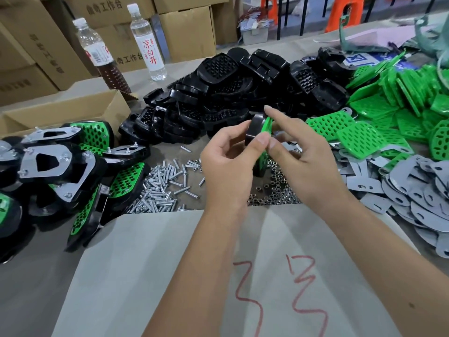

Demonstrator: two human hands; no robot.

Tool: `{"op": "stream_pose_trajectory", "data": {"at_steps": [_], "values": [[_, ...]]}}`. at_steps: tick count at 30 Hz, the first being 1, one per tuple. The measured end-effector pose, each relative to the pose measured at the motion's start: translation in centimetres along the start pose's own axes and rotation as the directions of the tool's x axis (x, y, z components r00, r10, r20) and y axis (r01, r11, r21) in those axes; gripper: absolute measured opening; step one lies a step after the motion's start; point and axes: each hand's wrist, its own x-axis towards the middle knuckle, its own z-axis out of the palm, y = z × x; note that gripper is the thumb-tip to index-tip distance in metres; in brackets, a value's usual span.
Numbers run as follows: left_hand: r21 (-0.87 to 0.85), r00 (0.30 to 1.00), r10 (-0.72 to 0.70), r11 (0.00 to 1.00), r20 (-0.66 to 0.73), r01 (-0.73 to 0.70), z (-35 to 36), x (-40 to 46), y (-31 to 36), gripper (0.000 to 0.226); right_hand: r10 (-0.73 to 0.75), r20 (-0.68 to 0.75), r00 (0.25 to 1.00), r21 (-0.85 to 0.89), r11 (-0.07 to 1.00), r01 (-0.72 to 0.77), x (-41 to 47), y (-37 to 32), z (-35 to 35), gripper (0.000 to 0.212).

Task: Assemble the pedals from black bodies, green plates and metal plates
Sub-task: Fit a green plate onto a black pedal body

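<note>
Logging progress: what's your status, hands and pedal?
Both hands, left and right, hold a black body with green plate edge-on. Metal plate not fitted. Nothing in the way.

Head camera (worn, wide-angle) looks forward and down, close over table (pixel 150 263).

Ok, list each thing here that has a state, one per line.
left hand: holds black body
right hand: pinches green plate, forefinger out straight
black body: held on edge, green plate against it
green plate: held on edge against black body
left bottle: upright, capped, part full
right bottle: upright, capped
cardboard box: open
</note>
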Motion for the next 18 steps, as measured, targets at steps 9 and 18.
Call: {"op": "stream_pose_trajectory", "data": {"at_steps": [9, 18], "values": [[0.089, 0.984, -0.163, 0.984, 0.075, 0.156, -2.4, 0.8, 2.3, 0.011, -0.071, 0.029, 0.997, 0.146, 0.987, 0.066, -0.3, -0.4, -0.2, 0.069], [0.04, 0.914, -0.323, 0.946, 0.247, 0.323, -3.7, 1.3, 3.0, 0.024, -0.02, 0.153, 0.988, 0.337, 0.941, -0.033, 0.0, 0.1, -1.3, 0.069]]}}
